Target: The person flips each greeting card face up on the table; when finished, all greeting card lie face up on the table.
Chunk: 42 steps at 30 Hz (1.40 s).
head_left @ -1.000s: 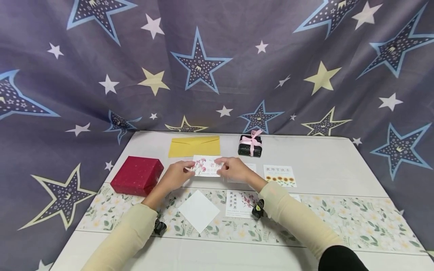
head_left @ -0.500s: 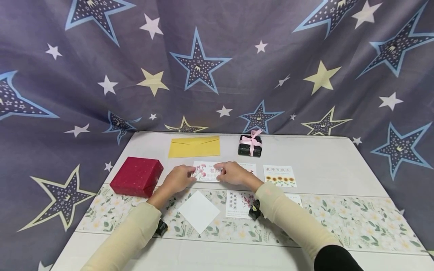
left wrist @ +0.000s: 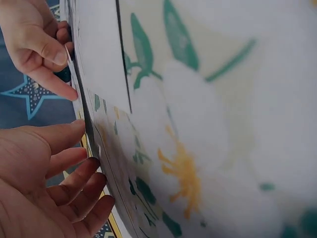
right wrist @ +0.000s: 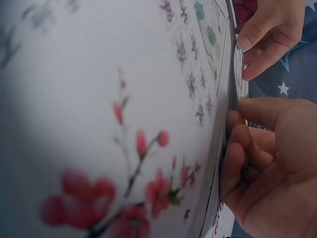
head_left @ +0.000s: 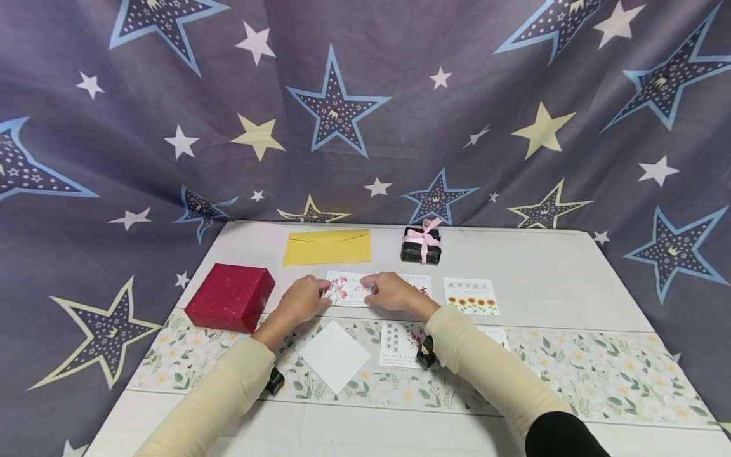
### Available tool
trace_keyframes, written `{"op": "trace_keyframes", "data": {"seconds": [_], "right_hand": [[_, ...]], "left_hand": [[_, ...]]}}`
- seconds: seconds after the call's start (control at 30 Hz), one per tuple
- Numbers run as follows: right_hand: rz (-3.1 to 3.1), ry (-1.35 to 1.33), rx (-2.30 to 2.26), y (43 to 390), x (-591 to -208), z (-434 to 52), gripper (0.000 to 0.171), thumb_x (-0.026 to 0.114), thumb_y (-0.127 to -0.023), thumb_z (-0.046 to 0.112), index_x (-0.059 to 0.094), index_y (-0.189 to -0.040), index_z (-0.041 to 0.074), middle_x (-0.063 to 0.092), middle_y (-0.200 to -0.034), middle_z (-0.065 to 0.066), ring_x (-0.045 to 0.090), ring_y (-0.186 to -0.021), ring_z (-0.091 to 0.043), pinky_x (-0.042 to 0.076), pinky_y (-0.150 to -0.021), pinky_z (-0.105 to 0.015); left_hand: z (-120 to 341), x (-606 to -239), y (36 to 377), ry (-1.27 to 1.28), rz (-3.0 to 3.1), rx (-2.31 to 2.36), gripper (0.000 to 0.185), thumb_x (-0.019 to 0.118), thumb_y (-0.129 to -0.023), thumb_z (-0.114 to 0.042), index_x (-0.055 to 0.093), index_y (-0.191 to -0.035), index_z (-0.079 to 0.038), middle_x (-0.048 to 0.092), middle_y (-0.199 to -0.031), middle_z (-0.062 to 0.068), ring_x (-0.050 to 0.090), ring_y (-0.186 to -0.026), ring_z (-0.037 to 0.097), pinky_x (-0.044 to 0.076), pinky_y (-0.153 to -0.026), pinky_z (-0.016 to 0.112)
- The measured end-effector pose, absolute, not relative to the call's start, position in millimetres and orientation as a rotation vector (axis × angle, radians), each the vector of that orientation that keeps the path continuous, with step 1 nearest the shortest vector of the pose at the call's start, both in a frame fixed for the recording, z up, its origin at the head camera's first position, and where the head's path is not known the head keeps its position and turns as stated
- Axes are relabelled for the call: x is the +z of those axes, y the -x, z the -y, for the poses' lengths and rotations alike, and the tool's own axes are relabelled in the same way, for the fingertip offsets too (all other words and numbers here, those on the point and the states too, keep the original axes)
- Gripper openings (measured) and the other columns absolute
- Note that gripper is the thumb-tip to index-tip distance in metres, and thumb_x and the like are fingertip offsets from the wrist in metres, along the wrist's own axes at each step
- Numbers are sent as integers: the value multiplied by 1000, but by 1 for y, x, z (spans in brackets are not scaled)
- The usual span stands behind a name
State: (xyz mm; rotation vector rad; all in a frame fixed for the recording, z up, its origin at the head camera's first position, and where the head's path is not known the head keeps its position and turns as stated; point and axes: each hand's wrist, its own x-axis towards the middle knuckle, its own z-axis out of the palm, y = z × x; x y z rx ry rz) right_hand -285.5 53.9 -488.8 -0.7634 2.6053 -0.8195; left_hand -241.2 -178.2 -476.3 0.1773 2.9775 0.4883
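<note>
A white greeting card point(head_left: 347, 294), printed with pink flowers and red Chinese writing, lies flat or nearly so behind the floral strip. My left hand point(head_left: 300, 298) pinches its left edge between thumb and fingers. At the opposite edge, my right hand point(head_left: 394, 292) pinches it and hides part of its right side. The left wrist view shows the card's thin edge running between the two hands. Just right of it, another card point(head_left: 424, 284) is partly covered by my right hand. Below stands out a plain white square sheet point(head_left: 335, 357), turned like a diamond.
A red box point(head_left: 228, 295) sits at left, a yellow envelope point(head_left: 327, 247) behind the hands. Further right are a black gift box point(head_left: 421, 246) with pink ribbon and a sunflower card point(head_left: 471, 297). A blossom card point(head_left: 398, 349) lies near the right wrist, another point(head_left: 495, 335) partly behind the sleeve.
Both hands have brought the greeting card slightly towards me, away from the envelope, level with the neighbouring cards. Over the last half second they have hardly moved.
</note>
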Motion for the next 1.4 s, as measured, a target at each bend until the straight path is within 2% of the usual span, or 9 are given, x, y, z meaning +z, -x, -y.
{"op": "trace_keyframes", "data": {"seconds": [0.13,0.23,0.47,0.6,0.73,0.83,1.03,1.23,1.4], "right_hand": [[-2630,787,-755,284,-489,-51,54,71,-91,16,59,-143,14,57,-63,6,44,-58,-7,44,-69,-24],[-2639,792,-724,283,-488,-50,54,69,-91,17,59,-144,13,47,-57,7,39,-55,-9,41,-68,-25],[-2672,837,-687,282,-486,-51,49,70,-91,18,63,-139,14,51,-60,9,45,-59,-8,44,-73,-27],[-2630,850,-724,283,-484,-54,42,68,-93,19,64,-134,13,53,-62,4,43,-58,-9,42,-69,-27],[-2589,809,-800,282,-482,-57,46,68,-94,20,62,-138,10,69,-78,1,51,-63,-7,46,-69,-25],[-2580,784,-835,279,-478,-58,53,69,-94,21,57,-145,10,75,-87,2,58,-65,-5,51,-73,-25],[-2549,840,-879,268,-467,-58,52,68,-94,21,58,-144,7,71,-75,7,54,-58,-6,51,-71,-27],[-2467,891,-895,252,-460,-63,52,67,-96,20,56,-145,7,70,-80,7,56,-62,-7,51,-69,-26],[-2426,905,-890,241,-459,-66,54,68,-95,18,55,-146,6,71,-84,5,58,-65,-7,52,-69,-26]], "left_hand": [[177,-476,241,-171,-2982,461,50,78,-90,-25,66,-137,-15,66,-112,13,60,-92,21,56,-88,42],[176,-476,240,-167,-2986,434,48,79,-89,-26,68,-135,-15,64,-110,13,59,-90,21,56,-84,41],[175,-476,240,-166,-3000,402,48,79,-89,-27,68,-134,-15,63,-108,12,57,-87,20,55,-82,40],[175,-475,240,-177,-2991,409,49,78,-90,-27,67,-136,-14,63,-110,12,58,-91,21,56,-86,41],[180,-474,237,-226,-2979,427,49,77,-91,-26,66,-136,-11,65,-114,13,62,-99,23,55,-94,44],[184,-471,233,-274,-2976,449,47,77,-90,-24,68,-134,-9,67,-113,14,64,-103,26,54,-95,46],[192,-465,223,-351,-2970,495,46,78,-90,-22,69,-133,-10,70,-116,16,67,-108,30,54,-96,48],[199,-459,203,-425,-2899,576,46,78,-90,-20,68,-133,-8,71,-117,14,68,-108,27,56,-96,45],[207,-457,185,-441,-2846,600,45,80,-88,-20,70,-131,-10,71,-118,9,67,-110,23,55,-98,45]]}}
